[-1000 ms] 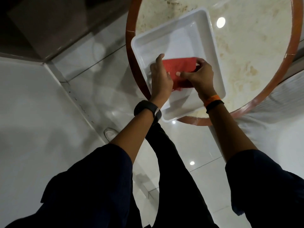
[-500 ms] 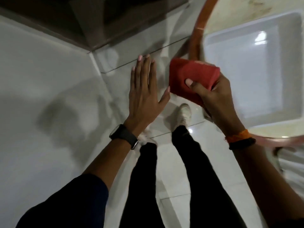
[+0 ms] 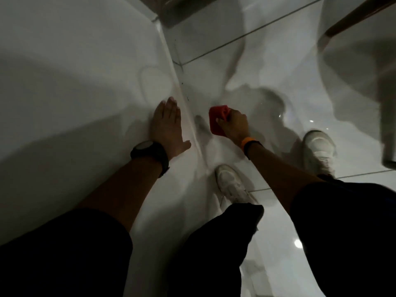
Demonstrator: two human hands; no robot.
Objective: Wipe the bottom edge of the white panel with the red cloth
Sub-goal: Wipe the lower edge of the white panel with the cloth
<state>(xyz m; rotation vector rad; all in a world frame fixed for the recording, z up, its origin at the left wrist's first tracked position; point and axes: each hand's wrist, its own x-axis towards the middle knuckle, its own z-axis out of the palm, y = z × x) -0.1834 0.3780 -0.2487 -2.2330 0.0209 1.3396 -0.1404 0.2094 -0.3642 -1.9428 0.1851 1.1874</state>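
Note:
The white panel [image 3: 75, 86] fills the left half of the head view, and its bottom edge [image 3: 184, 108] runs diagonally down to the glossy floor. My left hand [image 3: 168, 127], with a black watch on the wrist, lies flat and open against the panel just left of that edge. My right hand [image 3: 234, 125], with an orange band on the wrist, is shut on the folded red cloth [image 3: 216, 120]. The cloth hangs low near the floor, a little to the right of the edge and apart from it.
My two white shoes [image 3: 231, 185] [image 3: 319, 151] stand on the shiny white floor tiles [image 3: 214, 39], the nearer one close to the panel's edge. A round table's wooden rim [image 3: 351, 17] and its dark leg [image 3: 387, 116] are at the upper right.
I have turned from the table and bent down. The red cloth left the white tray and came down near the floor. My left hand went from the cloth to flat on the panel.

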